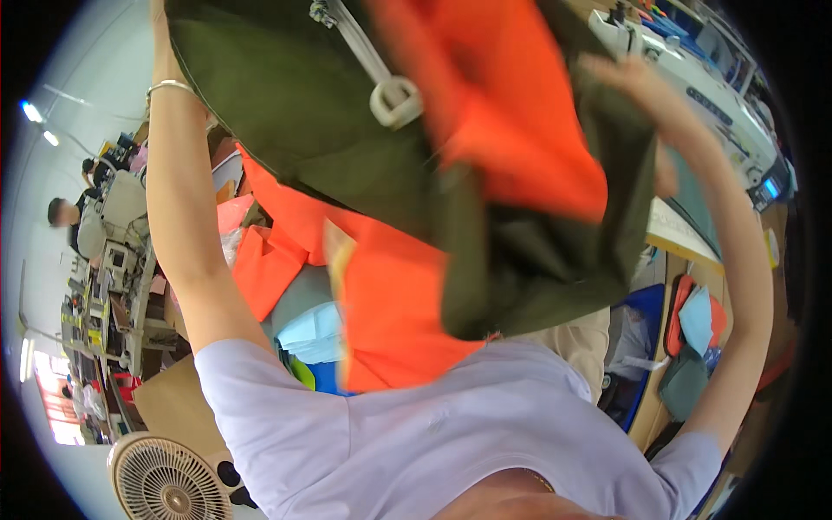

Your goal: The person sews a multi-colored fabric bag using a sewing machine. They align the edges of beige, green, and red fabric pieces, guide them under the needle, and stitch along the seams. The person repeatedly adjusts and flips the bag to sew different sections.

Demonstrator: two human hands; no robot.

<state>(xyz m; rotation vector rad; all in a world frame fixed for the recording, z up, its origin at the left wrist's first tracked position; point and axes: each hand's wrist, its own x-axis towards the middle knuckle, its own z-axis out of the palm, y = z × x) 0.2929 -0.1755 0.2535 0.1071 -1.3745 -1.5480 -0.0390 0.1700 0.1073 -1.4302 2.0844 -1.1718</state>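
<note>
A large sewn piece of dark olive-green fabric (295,95) with bright orange panels (511,130) is raised in front of me, partly blurred by motion. On it hangs a pale strap ending in a white plastic buckle (396,102). My left hand (161,39) is up by the fabric's left edge, cut off by the upper border, its fingers hidden. A bangle (171,85) circles that arm. At the fabric's right side is my right hand (626,80), touching the green cloth with blurred fingers. More orange fabric (394,303) hangs below, against my shirt.
Light-blue folded pieces (310,334) lie under the fabric. A white sewing machine (719,104) stands at the right, with coloured cut pieces (696,319) below it. A fan (173,485) is at the lower left. Further back, a person (68,217) is among cluttered benches.
</note>
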